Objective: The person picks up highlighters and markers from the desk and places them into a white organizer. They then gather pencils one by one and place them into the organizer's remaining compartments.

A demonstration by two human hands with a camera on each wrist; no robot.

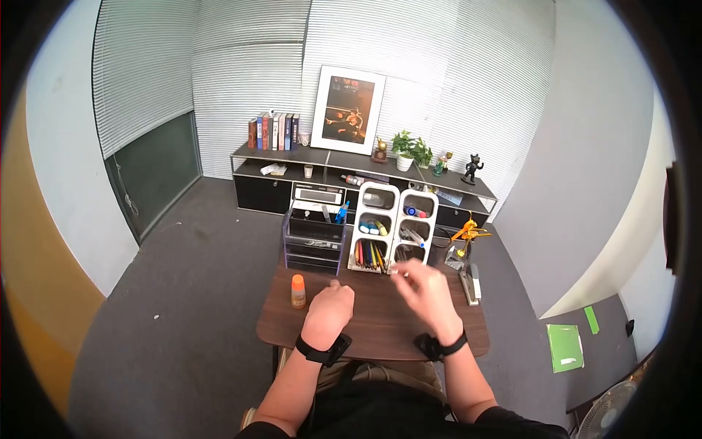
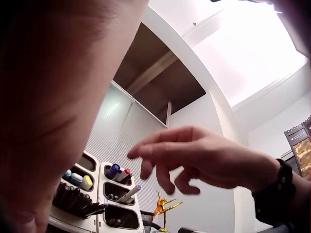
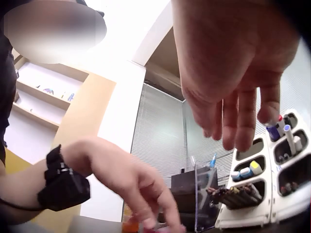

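My left hand (image 1: 330, 311) is low over the brown desk (image 1: 380, 307), its fingers bent downward. In the right wrist view a bit of pink (image 3: 163, 229) shows by that hand's fingertips at the lower frame edge; I cannot tell whether they hold it. My right hand (image 1: 428, 296) hovers in front of the white organizer (image 1: 396, 219) with loosely bent fingers and nothing in them. Colored pencils (image 1: 369, 254), markers (image 1: 412, 213) and stubby blue-and-yellow-topped items (image 1: 373, 228) stand in the organizer's compartments. Left of my left hand stands a small orange-capped bottle (image 1: 298, 291).
A clear desk rack (image 1: 314, 241) stands left of the organizer. A stapler (image 1: 471, 284) and a golden figurine (image 1: 468, 231) are at the desk's right side. Behind, a low shelf (image 1: 336, 159) holds books (image 1: 274, 132), a framed picture (image 1: 348, 110) and a potted plant (image 1: 404, 150).
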